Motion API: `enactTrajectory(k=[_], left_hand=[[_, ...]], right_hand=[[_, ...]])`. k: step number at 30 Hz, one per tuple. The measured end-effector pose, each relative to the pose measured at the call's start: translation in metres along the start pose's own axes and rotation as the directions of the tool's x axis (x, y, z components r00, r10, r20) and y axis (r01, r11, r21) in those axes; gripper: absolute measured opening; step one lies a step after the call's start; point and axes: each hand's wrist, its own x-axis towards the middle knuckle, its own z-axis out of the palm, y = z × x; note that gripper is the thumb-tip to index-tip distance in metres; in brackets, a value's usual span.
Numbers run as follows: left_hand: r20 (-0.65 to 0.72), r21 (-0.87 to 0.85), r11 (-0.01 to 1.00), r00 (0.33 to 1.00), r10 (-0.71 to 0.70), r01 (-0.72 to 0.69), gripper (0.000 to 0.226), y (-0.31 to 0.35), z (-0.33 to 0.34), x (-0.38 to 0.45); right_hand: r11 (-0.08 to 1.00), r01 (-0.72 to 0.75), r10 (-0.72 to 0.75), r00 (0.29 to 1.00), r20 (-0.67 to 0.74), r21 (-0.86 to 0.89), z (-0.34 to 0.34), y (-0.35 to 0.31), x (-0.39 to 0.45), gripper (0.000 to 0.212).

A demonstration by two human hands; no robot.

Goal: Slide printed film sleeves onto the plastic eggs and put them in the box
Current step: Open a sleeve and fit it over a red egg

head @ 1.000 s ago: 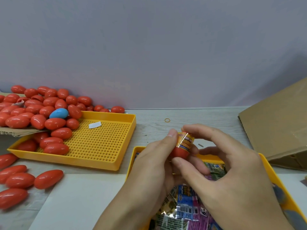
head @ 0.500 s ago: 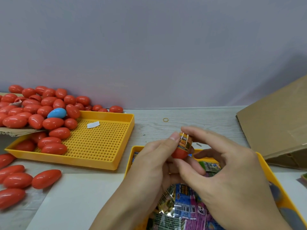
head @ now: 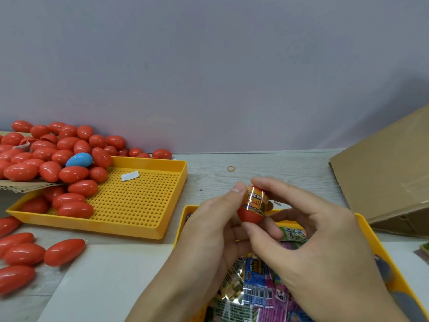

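Note:
Both hands hold one red plastic egg [head: 250, 216] above the near yellow tray [head: 362, 223]. My left hand [head: 213, 231] grips the egg from the left, thumb near its top. My right hand [head: 308, 238] pinches the printed film sleeve [head: 255, 202], which covers the egg's upper part; the red lower end shows bare. Loose printed sleeves [head: 260, 289] fill the near tray. A cardboard box [head: 385, 173] lies at the right, its opening hidden.
A perforated yellow tray [head: 139, 201] at left holds several red eggs [head: 72, 201]; a pile of red eggs with one blue egg [head: 79, 159] spills from cardboard behind it. More red eggs [head: 23, 254] lie at the near left. A rubber band [head: 231, 168] lies on the table.
The egg has turned slightly in my fingers and the sleeve now sits further down over it. Both hands stay in about the same place above the near tray.

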Motion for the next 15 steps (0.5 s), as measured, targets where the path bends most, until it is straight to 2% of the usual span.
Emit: enactTrajectory(k=[3, 8, 10, 13, 15], left_hand=[[-0.006, 0.04, 0.999, 1.0, 0.011, -0.011, 0.053, 0.0004, -0.0024, 0.0008], [0.016, 0.096, 0.995, 1.0, 0.023, -0.025, 0.049, -0.0014, -0.0042, 0.0028], [0.02, 0.103, 0.994, 0.999, 0.025, -0.027, 0.046, -0.0011, -0.0037, 0.003], [-0.001, 0.14, 0.989, 0.999, 0.053, -0.052, 0.059, 0.0007, -0.0016, 0.0011], [-0.038, 0.217, 0.973, 0.996, 0.085, -0.075, 0.069, 0.0034, 0.0018, -0.0012]], right_hand=[[0.999, -0.029, 0.027, 0.995, -0.098, -0.021, 0.0033, 0.0016, -0.0037, 0.037], [0.998, -0.051, 0.05, 0.998, -0.027, -0.027, -0.0002, -0.0034, -0.0011, 0.058], [0.997, -0.054, 0.052, 0.998, -0.023, -0.053, 0.0004, -0.0036, -0.0008, 0.056], [0.994, -0.088, 0.084, 0.994, -0.075, -0.058, 0.0016, -0.0019, -0.0028, 0.044], [0.994, -0.093, 0.091, 0.995, -0.04, -0.05, 0.002, -0.0028, -0.0028, 0.054]])
